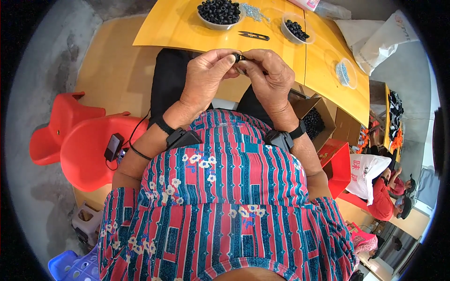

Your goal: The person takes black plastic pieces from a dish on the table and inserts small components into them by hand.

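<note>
My left hand (206, 77) and my right hand (273, 72) meet fingertip to fingertip above my lap, by the near edge of the yellow table (178, 28). Pinched between them is a small black plastic piece (238, 57), partly covered by the fingers. It looks like the black ring-shaped pieces (220, 10) heaped in a white bowl just beyond. Black thread snips (254, 35) lie on the table past my fingers. Beside that bowl is a loose pile of tiny pale, shiny parts (254, 12).
A clear bowl (284, 35) of black pieces and a small clear bowl (352, 70) of pale parts stand to the right. Below the table are an open cardboard box (307, 107) and a red box (338, 166). Red chairs (82, 154) stand left. Other people (383, 199) sit far right.
</note>
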{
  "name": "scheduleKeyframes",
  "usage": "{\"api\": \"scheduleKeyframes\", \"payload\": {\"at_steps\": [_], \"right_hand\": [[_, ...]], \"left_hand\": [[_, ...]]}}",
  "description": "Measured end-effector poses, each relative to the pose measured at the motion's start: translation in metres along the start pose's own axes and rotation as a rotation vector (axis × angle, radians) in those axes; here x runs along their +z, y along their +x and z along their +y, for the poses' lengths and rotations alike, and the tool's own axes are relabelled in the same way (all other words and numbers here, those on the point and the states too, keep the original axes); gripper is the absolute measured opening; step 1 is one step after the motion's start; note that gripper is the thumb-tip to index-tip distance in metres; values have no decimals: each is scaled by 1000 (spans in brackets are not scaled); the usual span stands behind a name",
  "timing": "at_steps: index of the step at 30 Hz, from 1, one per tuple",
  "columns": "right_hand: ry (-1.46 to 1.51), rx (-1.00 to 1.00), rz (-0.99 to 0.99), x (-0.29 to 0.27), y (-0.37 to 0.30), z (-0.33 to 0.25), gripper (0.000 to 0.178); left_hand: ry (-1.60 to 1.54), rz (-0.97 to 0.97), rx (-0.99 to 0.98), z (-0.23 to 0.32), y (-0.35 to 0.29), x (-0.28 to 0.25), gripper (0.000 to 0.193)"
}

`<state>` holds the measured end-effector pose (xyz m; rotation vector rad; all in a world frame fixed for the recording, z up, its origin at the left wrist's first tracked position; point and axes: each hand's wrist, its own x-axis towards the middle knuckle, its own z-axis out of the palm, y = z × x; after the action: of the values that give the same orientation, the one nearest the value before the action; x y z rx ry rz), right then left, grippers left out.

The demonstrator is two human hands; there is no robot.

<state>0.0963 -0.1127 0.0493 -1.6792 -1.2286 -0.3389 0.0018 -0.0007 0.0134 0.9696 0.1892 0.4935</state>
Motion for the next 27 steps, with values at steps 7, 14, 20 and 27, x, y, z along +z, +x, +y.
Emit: {"api": "scheduleKeyframes", "payload": {"at_steps": [7, 14, 20, 27], "right_hand": [[-140, -119, -6, -2, 3, 0, 17], [-223, -160, 11, 1, 3, -3, 18], [-274, -217, -127, -9, 8, -1, 23], [-85, -41, -136, -11, 7, -2, 16]], "left_hand": [[194, 22, 103, 4, 2, 5, 22], [-12, 60, 27, 1, 0, 7, 22], [11, 39, 6, 2, 0, 2, 21], [133, -3, 13, 3, 1, -1, 23]]}}
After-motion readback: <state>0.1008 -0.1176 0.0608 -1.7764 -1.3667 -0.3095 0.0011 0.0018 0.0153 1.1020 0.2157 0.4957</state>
